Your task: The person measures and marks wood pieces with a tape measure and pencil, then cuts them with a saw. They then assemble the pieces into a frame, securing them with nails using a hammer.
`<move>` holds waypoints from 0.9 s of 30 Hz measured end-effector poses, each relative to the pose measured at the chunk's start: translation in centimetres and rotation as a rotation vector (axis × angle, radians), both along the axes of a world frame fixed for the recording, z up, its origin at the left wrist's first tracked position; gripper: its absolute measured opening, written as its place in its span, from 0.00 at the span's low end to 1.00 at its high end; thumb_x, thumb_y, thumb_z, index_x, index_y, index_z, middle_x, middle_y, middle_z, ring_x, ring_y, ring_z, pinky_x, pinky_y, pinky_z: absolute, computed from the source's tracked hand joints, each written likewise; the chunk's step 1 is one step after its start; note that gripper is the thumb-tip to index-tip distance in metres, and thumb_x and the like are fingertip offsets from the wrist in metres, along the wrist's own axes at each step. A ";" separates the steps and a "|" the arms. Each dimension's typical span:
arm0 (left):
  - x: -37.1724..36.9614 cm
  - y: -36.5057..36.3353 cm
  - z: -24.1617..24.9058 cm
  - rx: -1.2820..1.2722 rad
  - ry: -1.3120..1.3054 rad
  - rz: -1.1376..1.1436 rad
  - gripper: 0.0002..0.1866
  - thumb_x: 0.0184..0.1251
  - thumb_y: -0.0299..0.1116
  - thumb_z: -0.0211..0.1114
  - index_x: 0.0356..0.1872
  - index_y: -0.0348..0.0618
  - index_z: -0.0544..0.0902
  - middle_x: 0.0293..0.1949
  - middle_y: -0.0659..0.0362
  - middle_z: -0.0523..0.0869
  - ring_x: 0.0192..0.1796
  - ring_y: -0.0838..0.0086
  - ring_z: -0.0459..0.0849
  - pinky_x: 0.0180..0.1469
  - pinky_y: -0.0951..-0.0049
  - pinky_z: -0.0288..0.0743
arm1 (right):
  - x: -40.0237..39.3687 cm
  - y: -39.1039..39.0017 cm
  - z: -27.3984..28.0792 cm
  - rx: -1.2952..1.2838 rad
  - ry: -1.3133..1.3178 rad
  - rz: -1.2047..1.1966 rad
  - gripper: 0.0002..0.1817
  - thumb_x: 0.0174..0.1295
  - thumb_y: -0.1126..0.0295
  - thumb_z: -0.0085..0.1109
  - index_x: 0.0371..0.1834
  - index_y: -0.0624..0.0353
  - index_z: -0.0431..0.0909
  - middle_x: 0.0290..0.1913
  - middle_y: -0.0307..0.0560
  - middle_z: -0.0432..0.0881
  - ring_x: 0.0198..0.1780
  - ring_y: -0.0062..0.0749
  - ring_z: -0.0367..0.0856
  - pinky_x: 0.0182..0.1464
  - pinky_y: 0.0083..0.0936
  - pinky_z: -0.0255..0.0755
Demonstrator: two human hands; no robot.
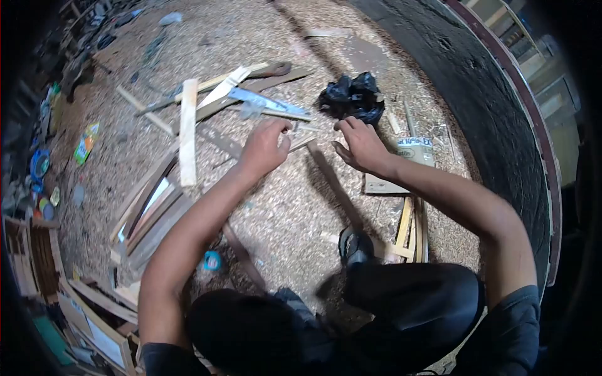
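Observation:
My left hand (266, 147) reaches forward over the sawdust floor, its fingers closed on the end of a thin pale wood strip (305, 143). Beside it, my right hand (360, 145) hovers with fingers bent and apart, holding nothing that I can see. A long dark wood strip (335, 188) runs from between the hands back toward my foot. Just beyond the left hand lies a handsaw (266, 102) with a light blade. A crumpled black plastic bag (352, 97) sits right behind the right hand.
A pale plank (188, 131) lies over a stack of frames and boards (150, 213) on the left. A printed sack (407, 150) and yellow wood strips (407, 229) lie to the right. A dark curved wall (489, 94) bounds the right side. Small tins and clutter (41, 169) line the far left.

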State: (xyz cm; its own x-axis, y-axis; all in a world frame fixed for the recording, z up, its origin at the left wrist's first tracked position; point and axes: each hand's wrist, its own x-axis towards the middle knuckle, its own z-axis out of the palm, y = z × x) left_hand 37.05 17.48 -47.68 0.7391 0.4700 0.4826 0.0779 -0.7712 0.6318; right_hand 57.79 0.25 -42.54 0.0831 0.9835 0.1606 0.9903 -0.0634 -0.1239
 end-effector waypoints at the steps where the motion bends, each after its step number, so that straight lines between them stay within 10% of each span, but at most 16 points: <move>1: 1.9 -0.1 0.1 0.020 0.041 -0.036 0.12 0.62 0.28 0.66 0.47 0.37 0.83 0.44 0.45 0.85 0.50 0.50 0.84 0.56 0.55 0.77 | 1.8 -0.5 -0.3 0.026 0.018 -0.054 0.20 0.64 0.63 0.63 0.55 0.58 0.73 0.50 0.55 0.76 0.54 0.52 0.77 0.54 0.47 0.70; 11: 22.8 1.8 -3.5 0.244 0.114 -0.192 0.19 0.62 0.34 0.68 0.53 0.42 0.80 0.56 0.51 0.82 0.64 0.54 0.77 0.65 0.49 0.70 | 15.4 3.7 -6.2 0.489 0.123 -0.430 0.17 0.65 0.69 0.63 0.54 0.62 0.74 0.52 0.63 0.75 0.50 0.62 0.79 0.51 0.48 0.74; 19: 28.1 -0.7 -4.2 0.153 0.514 0.094 0.19 0.63 0.40 0.68 0.50 0.38 0.80 0.48 0.48 0.84 0.58 0.51 0.79 0.63 0.50 0.69 | 17.0 3.8 -7.8 0.321 0.447 -0.601 0.11 0.63 0.73 0.62 0.45 0.66 0.74 0.51 0.70 0.78 0.48 0.67 0.81 0.49 0.51 0.76; 27: 27.8 -0.3 -5.2 0.073 0.568 0.245 0.12 0.63 0.34 0.65 0.43 0.37 0.83 0.43 0.46 0.88 0.52 0.50 0.84 0.58 0.45 0.73 | 19.5 7.5 -8.0 -0.261 0.403 -0.764 0.26 0.62 0.68 0.62 0.61 0.70 0.69 0.62 0.71 0.78 0.60 0.59 0.83 0.62 0.46 0.77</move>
State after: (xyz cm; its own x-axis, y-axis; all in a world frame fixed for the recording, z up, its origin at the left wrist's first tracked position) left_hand 64.85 17.16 -52.88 0.7645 0.6393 0.0829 0.5669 -0.7280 0.3857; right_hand 77.33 7.75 -50.55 0.7308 0.6380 -0.2425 0.5510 -0.7612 -0.3420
